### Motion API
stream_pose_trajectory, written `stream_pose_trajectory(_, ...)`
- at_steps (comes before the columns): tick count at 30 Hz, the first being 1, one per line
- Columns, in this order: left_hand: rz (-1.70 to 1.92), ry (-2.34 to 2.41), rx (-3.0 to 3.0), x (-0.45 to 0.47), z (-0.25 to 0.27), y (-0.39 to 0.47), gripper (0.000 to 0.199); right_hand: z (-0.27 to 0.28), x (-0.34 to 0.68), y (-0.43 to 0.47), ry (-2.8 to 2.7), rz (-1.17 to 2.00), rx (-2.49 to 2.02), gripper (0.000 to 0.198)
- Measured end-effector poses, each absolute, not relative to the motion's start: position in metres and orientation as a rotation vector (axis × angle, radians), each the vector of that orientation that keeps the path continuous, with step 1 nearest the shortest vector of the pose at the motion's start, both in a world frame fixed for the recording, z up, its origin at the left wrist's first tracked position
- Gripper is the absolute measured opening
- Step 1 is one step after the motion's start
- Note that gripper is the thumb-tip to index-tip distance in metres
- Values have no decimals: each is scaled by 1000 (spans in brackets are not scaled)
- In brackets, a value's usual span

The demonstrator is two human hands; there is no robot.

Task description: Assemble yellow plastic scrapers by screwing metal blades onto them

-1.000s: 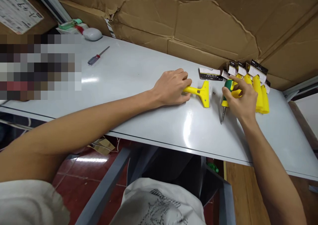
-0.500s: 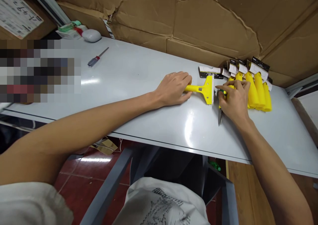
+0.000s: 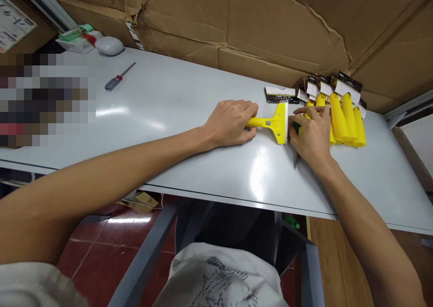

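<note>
left hand: closed round the handle of a yellow scraper, pinning it flat on the counter; looks like a bracing grip so the head can't slide.
right hand: fingers curled over a screwdriver, fingertips right at the scraper's head edge; only the green handle end and the metal shaft poke out from under the palm. Gripping or just covering it, can't tell for sure; reads as gripping.
scraper: near the back of the counter, centre-right, T-shaped, handle pointing left, wide head to the right. Smooth glossy plastic, thin pale strip along the head edge, likely the blade.
screwdriver: lying on the counter just right of the scraper head, shaft pointing toward the front edge.
packaged scrapers: row of same yellow handles with black-and-white card headers, bunched just right of the right hand, against the cardboard wall.
loose card: one header lies flat just behind the scraper head.
counter: pale grey, smooth, shiny, light glare on it.
second screwdriver: far left, well apart, red and dark handle.
cardboard wall: brown, creased, torn along the seams.
</note>
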State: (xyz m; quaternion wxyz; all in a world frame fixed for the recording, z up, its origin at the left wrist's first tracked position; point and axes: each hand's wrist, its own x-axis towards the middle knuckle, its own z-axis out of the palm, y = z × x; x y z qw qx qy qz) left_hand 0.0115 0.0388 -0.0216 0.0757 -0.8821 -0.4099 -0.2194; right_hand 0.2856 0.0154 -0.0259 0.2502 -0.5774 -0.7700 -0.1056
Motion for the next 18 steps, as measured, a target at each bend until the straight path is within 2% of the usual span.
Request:
stream_pose_trajectory(5,-659,-1302,-2590,4,-15,46,26,-25,287,16,-2180,-208,-1464,30)
stream_pose_trajectory(12,-569,-1457,-2589,-8,-13,61,21,-21,285,12,-2211,-185,-1462,30)
stream_pose_trajectory(18,-541,-1468,-2617,-6,-12,61,27,-14,283,8,-2261,-153,-1499,24)
